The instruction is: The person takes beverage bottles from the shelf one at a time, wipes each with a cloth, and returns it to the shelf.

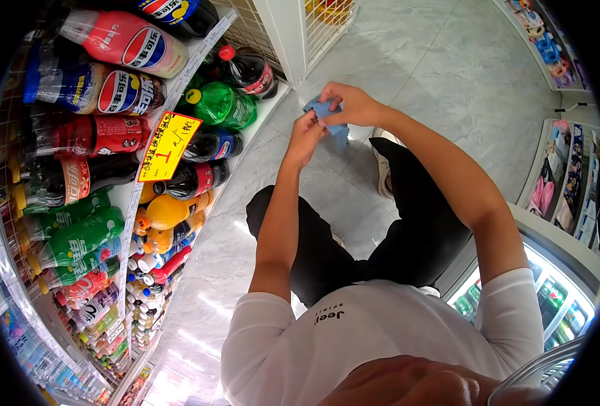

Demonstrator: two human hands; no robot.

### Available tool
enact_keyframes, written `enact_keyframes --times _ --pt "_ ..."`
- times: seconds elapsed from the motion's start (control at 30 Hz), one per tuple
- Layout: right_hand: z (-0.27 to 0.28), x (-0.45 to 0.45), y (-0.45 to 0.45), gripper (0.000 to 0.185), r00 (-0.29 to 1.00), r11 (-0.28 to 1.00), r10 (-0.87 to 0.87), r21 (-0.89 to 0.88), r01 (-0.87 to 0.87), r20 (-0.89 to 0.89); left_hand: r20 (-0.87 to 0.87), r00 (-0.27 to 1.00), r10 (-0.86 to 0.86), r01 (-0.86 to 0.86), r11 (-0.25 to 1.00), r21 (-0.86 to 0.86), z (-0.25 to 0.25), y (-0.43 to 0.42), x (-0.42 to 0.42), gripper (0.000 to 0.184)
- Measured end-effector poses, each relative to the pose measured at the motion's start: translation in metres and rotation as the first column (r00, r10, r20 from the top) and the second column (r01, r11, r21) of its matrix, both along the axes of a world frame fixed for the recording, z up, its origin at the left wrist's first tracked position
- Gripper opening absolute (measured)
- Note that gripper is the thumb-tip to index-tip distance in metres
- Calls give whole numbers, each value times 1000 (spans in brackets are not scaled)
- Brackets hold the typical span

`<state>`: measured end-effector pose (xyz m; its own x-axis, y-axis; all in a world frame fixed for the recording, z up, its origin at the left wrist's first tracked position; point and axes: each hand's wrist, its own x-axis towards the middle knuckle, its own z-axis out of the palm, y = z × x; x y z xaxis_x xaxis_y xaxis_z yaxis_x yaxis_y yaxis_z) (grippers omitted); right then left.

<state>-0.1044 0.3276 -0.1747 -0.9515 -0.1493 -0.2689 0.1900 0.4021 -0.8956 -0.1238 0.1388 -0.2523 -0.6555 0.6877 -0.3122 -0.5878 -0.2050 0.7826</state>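
Observation:
A small light-blue cloth (339, 134) hangs between my two hands, above the grey tiled floor. My left hand (305, 139) is closed on its near edge, with the fingertips pressed together. My right hand (347, 105) pinches the cloth from the other side, fingers bent around its upper part. The two hands almost touch at the fingertips. Part of the cloth is hidden behind the fingers, and its lower end dangles loose.
Shelves of drink bottles (229, 105) stand on the left, with a yellow and red price sign (169, 147) on a shelf edge. A lit drinks cooler (550, 298) is at the lower right. Racks with small packaged goods (553, 172) line the right side.

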Motion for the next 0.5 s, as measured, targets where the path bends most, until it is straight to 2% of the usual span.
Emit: enact_keyframes --times 0.07,0.17,0.27,0.37,0.5 --pt "14 2 -3 39 995 990 96 107 -95 -5 27 1000 7 -8 1000 20 6 -1 -1 23" --pt "-3 2 3 35 945 967 229 161 -195 -232 48 999 -4 3 999 37 5 -2 -4 27" --pt "3 1 3 26 954 963 207 216 -160 -216 52 999 2 -4 999 38 -1 -3 -5 26" --pt "-2 1 7 20 949 970 192 197 -145 -249 112 993 28 -37 996 76 6 -3 -7 25" --pt "6 -1 14 17 926 919 257 367 -146 -276 226 971 81 -100 992 71 9 -6 -11 23"
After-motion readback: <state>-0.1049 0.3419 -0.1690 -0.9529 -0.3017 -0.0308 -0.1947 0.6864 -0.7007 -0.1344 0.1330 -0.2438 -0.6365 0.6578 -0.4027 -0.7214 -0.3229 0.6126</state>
